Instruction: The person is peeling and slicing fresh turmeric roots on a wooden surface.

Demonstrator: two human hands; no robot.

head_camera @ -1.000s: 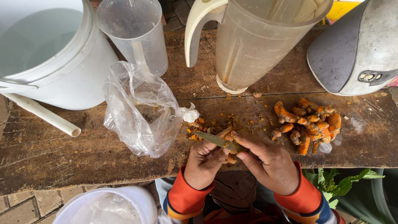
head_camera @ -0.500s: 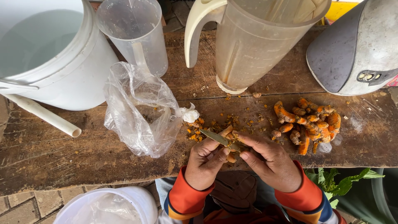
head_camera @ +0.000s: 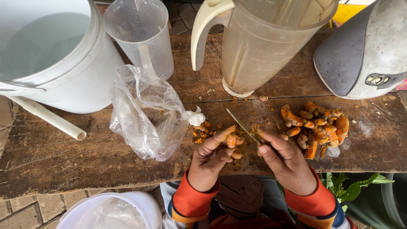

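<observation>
Sitting at the far left, a big white bucket (head_camera: pixel 51 55) on the old wooden table (head_camera: pixel 63 157), with a white pipe (head_camera: pixel 46 118) lying just under it. Standing next to the bucket, a clear measuring jug (head_camera: pixel 142 36). Lying in front of the jug, a crumpled clear plastic bag (head_camera: pixel 146 116) with its knotted end (head_camera: pixel 196 118) pointing right. Lying beside the knot, little orange peelings (head_camera: pixel 203 132).

Pinching a small orange root piece (head_camera: pixel 231 140) with the left hand (head_camera: pixel 210 159), fingers closed tight on it, just above the table's near edge. Gripping a thin knife (head_camera: pixel 242 126) with the right hand (head_camera: pixel 286 161), fingers wrapped shut around it, blade pointing up and left, near the root piece.

Standing behind the hands, a tall cloudy blender jug (head_camera: pixel 267 46) with a cream handle. Resting to the right of the knife, a pile of orange roots (head_camera: pixel 316 127). Sitting at the far right, a round grey machine (head_camera: pixel 364 55). Peeking out below the table, some green leaves (head_camera: pixel 352 188).
</observation>
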